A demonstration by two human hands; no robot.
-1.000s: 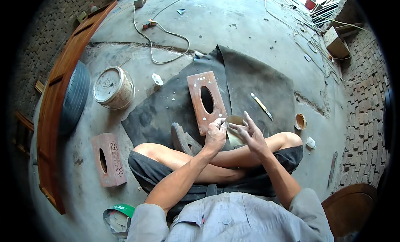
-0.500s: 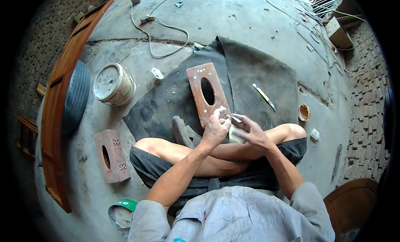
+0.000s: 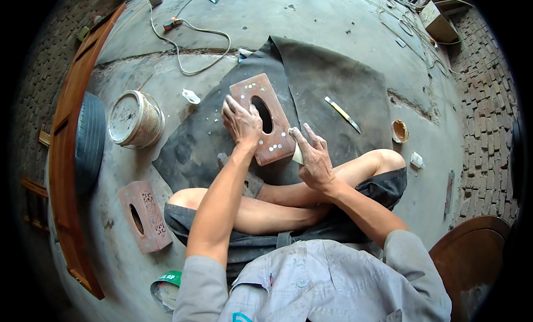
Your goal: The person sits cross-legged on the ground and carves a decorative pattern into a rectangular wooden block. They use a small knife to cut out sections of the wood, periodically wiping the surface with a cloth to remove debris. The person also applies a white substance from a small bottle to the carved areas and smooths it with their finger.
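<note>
A reddish-brown wooden tissue box [image 3: 275,130] with an oval opening and several whitish spots lies on a dark sheet [image 3: 344,67] before my crossed legs. My left hand [image 3: 242,122] grips the box by its left side, fingers over the edge and the thumb side near the opening. At the near right corner, my right hand [image 3: 315,160] holds a small pale folded piece [image 3: 297,154], perhaps sandpaper, between thumb and fingers against the box's side. Its index and middle fingers stretch forward. A yellow-handled utility knife [image 3: 342,114] rests on the sheet, to the right.
A second tissue box [image 3: 145,216] with carved fretwork stands left on the concrete. Farther left are a lidded bucket [image 3: 135,119], a tyre [image 3: 90,142] and a long wooden frame [image 3: 62,161]. Right lie a small cup of brown paste [image 3: 400,132] and a white bottle [image 3: 417,160]. Cables [image 3: 191,72] cross the floor.
My hands have parted: the left has moved up onto the box's left side, the right to its near right corner with the pale piece. The box has turned slightly. The whole view has shifted.
</note>
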